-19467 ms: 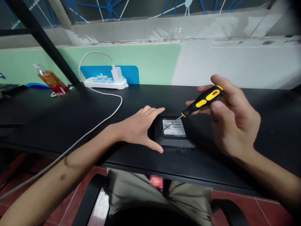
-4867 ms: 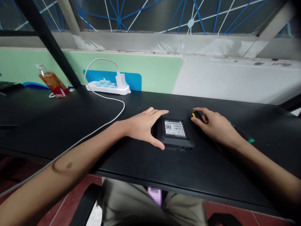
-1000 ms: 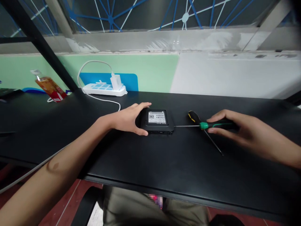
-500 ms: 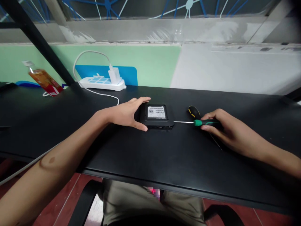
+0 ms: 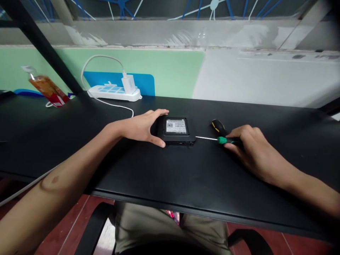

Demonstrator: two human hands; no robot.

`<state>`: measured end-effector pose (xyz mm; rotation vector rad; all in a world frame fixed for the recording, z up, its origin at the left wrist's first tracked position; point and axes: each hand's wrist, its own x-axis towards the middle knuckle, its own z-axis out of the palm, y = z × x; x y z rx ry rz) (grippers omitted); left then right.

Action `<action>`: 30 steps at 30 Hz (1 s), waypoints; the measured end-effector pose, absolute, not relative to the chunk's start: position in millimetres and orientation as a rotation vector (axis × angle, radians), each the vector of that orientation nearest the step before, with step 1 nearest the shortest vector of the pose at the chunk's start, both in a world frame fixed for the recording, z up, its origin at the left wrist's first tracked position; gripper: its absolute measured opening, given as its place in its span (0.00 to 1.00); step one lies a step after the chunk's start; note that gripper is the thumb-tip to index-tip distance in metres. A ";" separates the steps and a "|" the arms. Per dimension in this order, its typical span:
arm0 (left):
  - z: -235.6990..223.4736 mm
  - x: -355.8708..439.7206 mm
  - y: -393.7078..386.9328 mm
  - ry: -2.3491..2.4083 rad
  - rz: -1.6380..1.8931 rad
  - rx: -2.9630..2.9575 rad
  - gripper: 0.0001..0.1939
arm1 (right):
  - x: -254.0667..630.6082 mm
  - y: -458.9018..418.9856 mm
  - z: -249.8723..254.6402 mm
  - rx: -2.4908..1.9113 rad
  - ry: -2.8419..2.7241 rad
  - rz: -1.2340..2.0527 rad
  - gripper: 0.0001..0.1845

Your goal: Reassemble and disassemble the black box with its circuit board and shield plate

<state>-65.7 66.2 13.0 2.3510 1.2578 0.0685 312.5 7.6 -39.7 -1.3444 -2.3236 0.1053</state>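
A flat black electronic box (image 5: 191, 130) lies on the table, its white label with barcodes (image 5: 176, 126) facing up. My left hand (image 5: 142, 125) spans its left side, fingers at the far corner and thumb at the near one, steadying it. In my right hand (image 5: 255, 150) is a screwdriver (image 5: 222, 140) with a green and black handle, held nearly level. Its metal tip meets the right edge of the box; whether it is inside a gap I cannot tell. Just behind that handle lies a second, black and yellow screwdriver (image 5: 218, 126), its shaft hidden by my right hand.
A white power strip (image 5: 114, 92) with a plugged-in charger (image 5: 128, 83) stands against the wall. Its white cable (image 5: 111, 103) runs left and passes under my left arm. A drink bottle (image 5: 49, 88) leans at the far left. The black table (image 5: 170, 177) ends just before my lap.
Earlier my right hand held the yellow and black screwdriver, then set it down and took the green one. Over the last second the green handle has moved slightly left, its tip staying at the box.
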 end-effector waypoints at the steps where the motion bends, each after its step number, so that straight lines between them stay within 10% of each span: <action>1: 13.0 -65.8 66.1 1.258 0.065 2.348 0.64 | 312.6 6.4 -40.2 -1.338 -2.327 0.094 0.18; 30: 13.9 -64.1 63.6 1.281 0.040 2.350 0.66 | 314.9 6.0 -1.4 -1.198 -2.558 -0.138 0.12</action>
